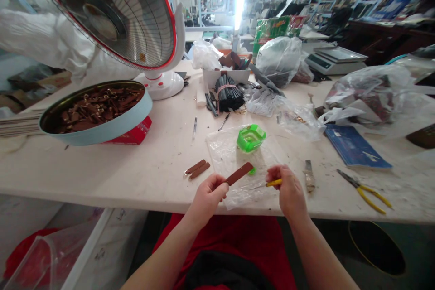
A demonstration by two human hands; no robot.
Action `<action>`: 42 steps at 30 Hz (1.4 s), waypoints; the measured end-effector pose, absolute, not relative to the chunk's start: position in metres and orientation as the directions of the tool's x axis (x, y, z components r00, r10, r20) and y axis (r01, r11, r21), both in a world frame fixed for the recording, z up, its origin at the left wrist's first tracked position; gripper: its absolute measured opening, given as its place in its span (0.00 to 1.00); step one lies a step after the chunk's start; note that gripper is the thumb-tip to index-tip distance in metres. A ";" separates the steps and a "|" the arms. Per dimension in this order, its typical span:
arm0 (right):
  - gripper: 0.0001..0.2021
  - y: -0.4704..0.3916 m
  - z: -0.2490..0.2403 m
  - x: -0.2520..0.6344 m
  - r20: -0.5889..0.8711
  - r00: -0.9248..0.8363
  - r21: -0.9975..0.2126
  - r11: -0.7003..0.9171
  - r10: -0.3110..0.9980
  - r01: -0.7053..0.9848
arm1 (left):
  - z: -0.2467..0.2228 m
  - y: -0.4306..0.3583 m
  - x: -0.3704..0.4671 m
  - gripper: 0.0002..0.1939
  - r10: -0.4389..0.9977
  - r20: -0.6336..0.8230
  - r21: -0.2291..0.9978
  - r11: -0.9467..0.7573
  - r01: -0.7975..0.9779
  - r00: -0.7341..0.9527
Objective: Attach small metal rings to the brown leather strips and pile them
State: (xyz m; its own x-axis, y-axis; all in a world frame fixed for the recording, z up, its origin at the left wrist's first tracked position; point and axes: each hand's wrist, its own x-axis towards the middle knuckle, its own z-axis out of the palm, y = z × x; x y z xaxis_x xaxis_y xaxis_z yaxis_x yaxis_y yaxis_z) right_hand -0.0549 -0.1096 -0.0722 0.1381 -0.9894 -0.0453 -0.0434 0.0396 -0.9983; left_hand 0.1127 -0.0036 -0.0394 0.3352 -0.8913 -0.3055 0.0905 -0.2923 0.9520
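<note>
Your pale desk (pixel 142 172) stood in a bright workshop. Your left hand (pixel 208 195) pinched a brown strip (pixel 239 173) above the desk's near edge; your right hand (pixel 288 190) gripped a yellow-handled tool (pixel 272 183).

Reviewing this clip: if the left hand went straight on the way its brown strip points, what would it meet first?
Probably the green dish. The left hand aims the brown strip up and right over the plastic sheet, towards that dish, though depth is hard to judge.
</note>
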 end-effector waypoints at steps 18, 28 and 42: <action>0.24 -0.170 -0.123 -0.050 -0.014 -0.026 -0.998 0.016 -1.000 -0.067 | -0.063 -0.045 0.122 0.10 -0.862 -0.311 0.940 -0.341 -0.005 0.400; 0.22 -0.128 -0.057 -0.069 -0.091 -0.011 -0.887 0.076 -0.996 0.456 | -0.048 -0.026 0.111 0.11 -0.917 -0.253 0.924 -0.324 -0.205 0.310; 0.21 -0.077 -0.032 -0.061 -0.067 0.204 -0.897 0.149 -0.977 0.416 | -0.019 0.011 0.089 0.07 -0.962 -0.197 0.879 -0.259 -0.399 0.191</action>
